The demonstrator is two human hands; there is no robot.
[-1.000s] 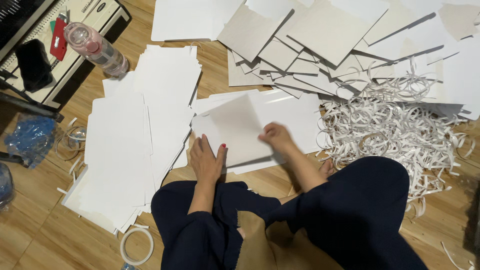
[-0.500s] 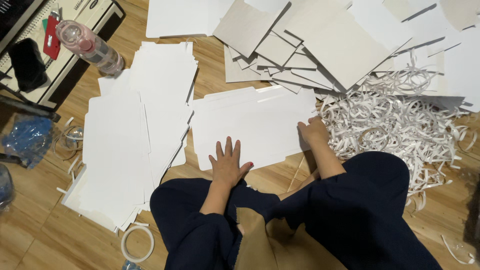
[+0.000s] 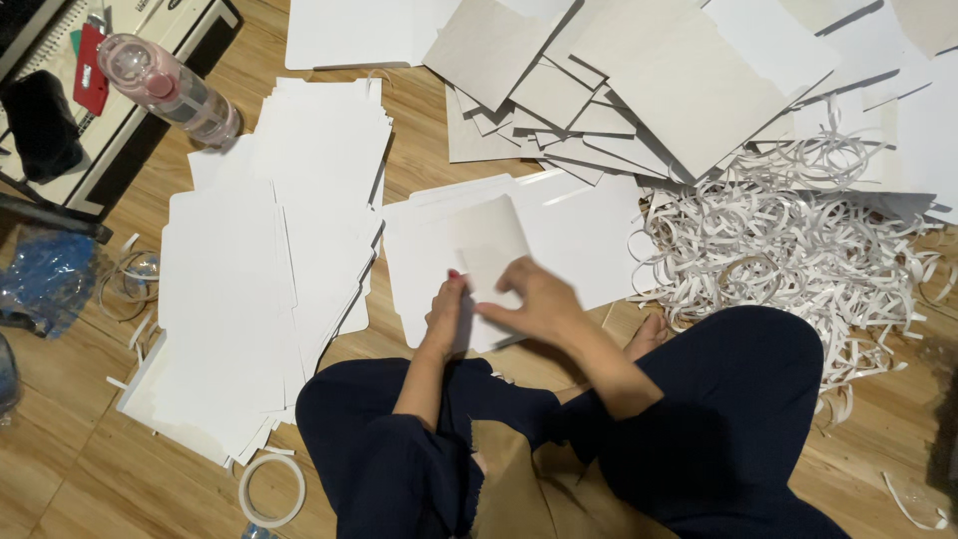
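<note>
Cardboard sheet [image 3: 559, 245] lies flat on the wooden floor [image 3: 419, 130] just ahead of my knees, and my right hand [image 3: 534, 304] pinches its folded-over flap [image 3: 489, 250] while my left hand [image 3: 446, 314] presses flat on the sheet's near edge beside it. To crease well, I judge I should keep the left hand bearing down and draw the flap squarely. Outward, a stack of white sheets [image 3: 269, 269] lies to my left, paper strips [image 3: 798, 250] to my right.
</note>
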